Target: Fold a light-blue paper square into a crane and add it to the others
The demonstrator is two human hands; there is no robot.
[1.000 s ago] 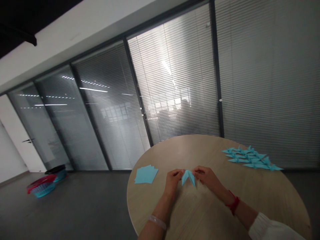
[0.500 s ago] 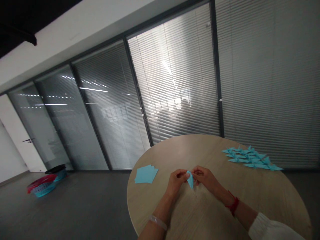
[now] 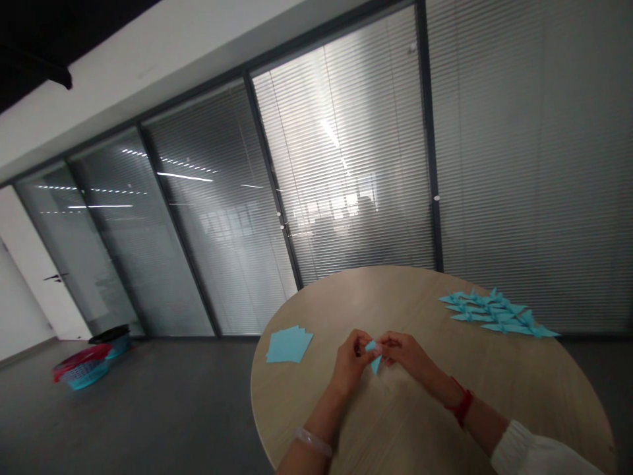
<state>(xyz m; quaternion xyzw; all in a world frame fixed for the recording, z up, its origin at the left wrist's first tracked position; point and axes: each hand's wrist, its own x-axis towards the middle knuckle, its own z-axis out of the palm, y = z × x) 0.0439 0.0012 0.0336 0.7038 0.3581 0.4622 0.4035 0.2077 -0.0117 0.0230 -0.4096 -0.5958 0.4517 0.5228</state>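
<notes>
Pinching a folded blue origami piece, the left hand and right hand seem to share a tight fingertip grip; slackening could let the paper slip.

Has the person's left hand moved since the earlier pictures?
Yes. The left hand has shifted rightward, away from the stack of blue paper squares, which lies unmoved on the table.
</notes>
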